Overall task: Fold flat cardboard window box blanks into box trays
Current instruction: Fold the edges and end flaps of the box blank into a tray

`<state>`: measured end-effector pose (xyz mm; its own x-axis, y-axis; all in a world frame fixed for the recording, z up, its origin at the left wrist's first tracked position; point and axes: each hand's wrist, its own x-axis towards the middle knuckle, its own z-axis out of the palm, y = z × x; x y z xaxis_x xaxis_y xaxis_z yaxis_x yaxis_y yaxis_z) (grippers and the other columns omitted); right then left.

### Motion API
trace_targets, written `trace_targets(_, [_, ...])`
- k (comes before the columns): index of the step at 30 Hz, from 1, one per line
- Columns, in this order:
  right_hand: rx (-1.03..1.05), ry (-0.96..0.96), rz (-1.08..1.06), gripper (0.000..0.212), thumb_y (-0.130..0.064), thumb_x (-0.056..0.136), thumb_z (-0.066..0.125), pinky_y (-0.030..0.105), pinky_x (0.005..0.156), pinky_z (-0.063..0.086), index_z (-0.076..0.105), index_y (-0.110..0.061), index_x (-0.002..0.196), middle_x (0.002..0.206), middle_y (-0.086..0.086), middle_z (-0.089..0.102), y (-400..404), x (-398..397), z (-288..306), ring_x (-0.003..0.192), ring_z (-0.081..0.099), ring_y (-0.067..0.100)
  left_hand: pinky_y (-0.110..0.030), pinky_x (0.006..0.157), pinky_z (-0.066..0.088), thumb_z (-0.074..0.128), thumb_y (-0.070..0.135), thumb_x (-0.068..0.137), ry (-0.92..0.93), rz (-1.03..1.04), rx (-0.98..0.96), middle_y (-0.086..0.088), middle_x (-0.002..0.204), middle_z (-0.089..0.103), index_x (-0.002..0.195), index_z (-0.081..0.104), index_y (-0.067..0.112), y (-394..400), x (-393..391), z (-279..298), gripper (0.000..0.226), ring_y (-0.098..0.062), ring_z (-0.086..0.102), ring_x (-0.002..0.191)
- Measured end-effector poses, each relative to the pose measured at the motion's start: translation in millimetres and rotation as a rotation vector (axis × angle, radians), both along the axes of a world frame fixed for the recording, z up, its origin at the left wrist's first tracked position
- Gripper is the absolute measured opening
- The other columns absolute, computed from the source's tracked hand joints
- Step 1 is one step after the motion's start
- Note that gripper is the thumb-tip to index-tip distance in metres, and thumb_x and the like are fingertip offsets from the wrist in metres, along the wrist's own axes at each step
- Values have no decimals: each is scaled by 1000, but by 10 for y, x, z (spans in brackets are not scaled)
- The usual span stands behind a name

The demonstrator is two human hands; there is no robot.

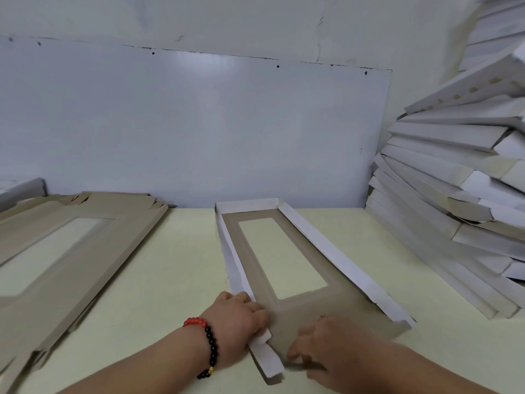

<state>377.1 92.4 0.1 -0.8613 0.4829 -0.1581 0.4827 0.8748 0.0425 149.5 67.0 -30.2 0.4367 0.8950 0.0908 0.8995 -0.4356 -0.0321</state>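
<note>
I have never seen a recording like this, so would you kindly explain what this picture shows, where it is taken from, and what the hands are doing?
There is no machine here: a person works bare-handed, and the single picture comes from a camera worn on their head, looking forward and down. On the pale table lies a half-folded box tray, brown inside with a window and white walls already standing along its far end and sides. The left hand, with a bead bracelet on its wrist, grips the near left wall. The right hand presses the near end flap. A stack of flat blanks lies to the left; finished trays pile up on the right.
</note>
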Motion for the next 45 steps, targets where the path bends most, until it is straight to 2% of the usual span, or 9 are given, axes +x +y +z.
trace_targets(7, [41,107,-88,39,-52,83,47,4,73,26,52,-56,121,111,-31,50,25,350,-29,97,43,-17,-28,81,25,41,14,87,27,-11,46,5,105,59,97,56,24,83,-137,64,21,-22,46,106])
trace_targets(12, [216,99,-41,29,-58,81,63,11,71,54,69,-49,108,112,-27,66,98,304,-201,92,66,-7,-29,92,34,42,16,90,122,107,78,5,113,58,108,58,24,233,-343,100,26,-20,44,115])
trace_targets(16, [250,22,-114,61,-59,39,84,12,70,53,75,-43,98,102,-17,73,11,-47,-259,84,69,-3,-26,95,39,48,11,82,46,87,14,7,117,58,104,65,21,271,-301,34,30,-16,40,121])
trace_targets(18, [184,37,-132,69,-73,64,67,20,93,48,64,-40,124,131,-5,62,-27,-174,-230,114,62,8,-22,96,39,46,9,76,-41,90,-19,6,111,61,96,69,17,263,-236,-11,31,-14,40,120])
trace_targets(21, [23,87,-135,83,-78,84,11,26,116,9,29,-31,149,160,1,21,-1,-201,-245,146,22,16,-19,94,38,45,13,78,-93,105,-5,2,104,63,93,69,13,237,-190,-35,28,-15,43,117])
trace_targets(24, [-140,269,-182,40,-44,101,29,18,106,26,48,-36,135,143,-15,48,126,-28,-125,131,39,2,-20,90,40,43,16,84,-99,102,27,-1,102,61,96,66,12,201,-193,-29,27,-18,45,113])
trace_targets(27, [58,230,-280,53,-11,92,41,10,96,26,46,-43,136,138,-23,46,371,266,54,126,42,1,-22,93,39,42,15,87,-83,75,35,-1,106,59,102,64,14,181,-212,-24,26,-18,43,114])
trace_targets(34, [212,-109,-265,62,-11,89,43,24,100,31,36,-44,141,152,-23,29,684,889,124,138,24,10,-23,95,39,48,23,88,-88,3,16,0,100,59,100,63,16,190,-302,-13,21,-18,45,110])
trace_targets(45, [153,-41,-139,41,-15,91,43,21,107,28,60,-36,121,135,-31,47,824,869,23,142,21,10,-22,79,46,36,39,93,-39,48,115,4,95,60,91,59,19,15,-172,-14,30,-18,56,92])
